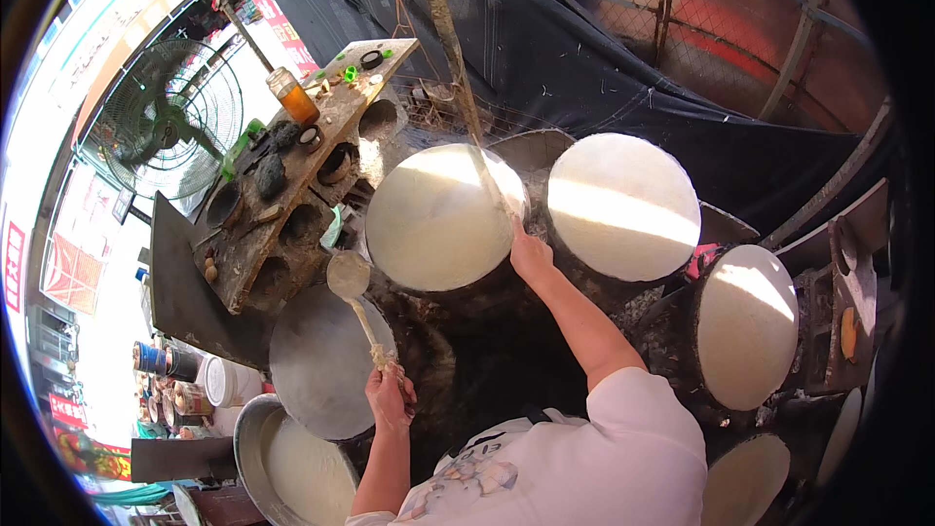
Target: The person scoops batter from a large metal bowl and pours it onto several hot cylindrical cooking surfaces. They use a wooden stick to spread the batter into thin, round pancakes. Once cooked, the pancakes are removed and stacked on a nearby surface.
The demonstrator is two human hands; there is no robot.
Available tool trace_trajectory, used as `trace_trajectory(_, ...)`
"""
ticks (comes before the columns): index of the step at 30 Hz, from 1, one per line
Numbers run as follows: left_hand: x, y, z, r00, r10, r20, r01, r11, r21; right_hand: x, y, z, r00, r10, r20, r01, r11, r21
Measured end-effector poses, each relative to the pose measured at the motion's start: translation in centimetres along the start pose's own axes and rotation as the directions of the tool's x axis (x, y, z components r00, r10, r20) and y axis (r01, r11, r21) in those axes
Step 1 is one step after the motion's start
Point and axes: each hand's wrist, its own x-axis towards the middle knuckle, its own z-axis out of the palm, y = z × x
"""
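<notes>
My left hand (391, 396) is closed around the cloth-wrapped handle of a ladle (348, 275), whose batter-coated round bowl hangs over the upper edge of a grey round griddle (321, 365). Reaching forward, my right hand (532, 254) touches the right edge of a round griddle covered by a pale sheet of batter (438, 234); whether the fingers grip the edge is not plain. A second pale-coated griddle (624, 212) lies to the right of that hand. At the lower left, a metal basin (252, 453) holds creamy batter.
A grimy wooden board (314, 183) at the upper left bears a glass jar of orange liquid (294, 96). Behind it stands a large fan (169, 124). More coated griddles (749, 329) are at the right. A slanting pole (445, 29) rises before a dark tarp (540, 66).
</notes>
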Motion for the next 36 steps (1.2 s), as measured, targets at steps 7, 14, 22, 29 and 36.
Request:
trace_trajectory(7,1.0,-0.6,0.3,0.999,0.034,0.041,-0.034,0.999,-0.006,-5.8,1.2,0.5,0.980,0.168,-0.110,-0.143,0.968,0.204)
trace_trajectory(14,1.2,-0.5,0.7,0.996,0.010,0.084,-0.011,1.000,0.004,-8.2,-0.3,2.1,0.984,0.121,-0.128,-0.062,0.919,0.390)
trace_trajectory(22,1.7,-0.7,0.6,0.983,0.039,0.178,-0.028,0.998,-0.065,-11.3,-3.2,6.9,0.986,0.091,-0.142,-0.016,0.890,0.456)
trace_trajectory(29,1.8,-0.7,0.0,0.983,0.072,0.170,-0.062,0.996,-0.068,-10.6,-2.0,4.3,0.990,0.084,-0.115,-0.048,0.958,0.282)
trace_trajectory(36,1.2,0.2,0.1,0.992,0.005,0.128,-0.005,1.000,0.002,-8.1,-1.7,3.6,0.988,-0.042,-0.150,0.065,0.986,0.156)
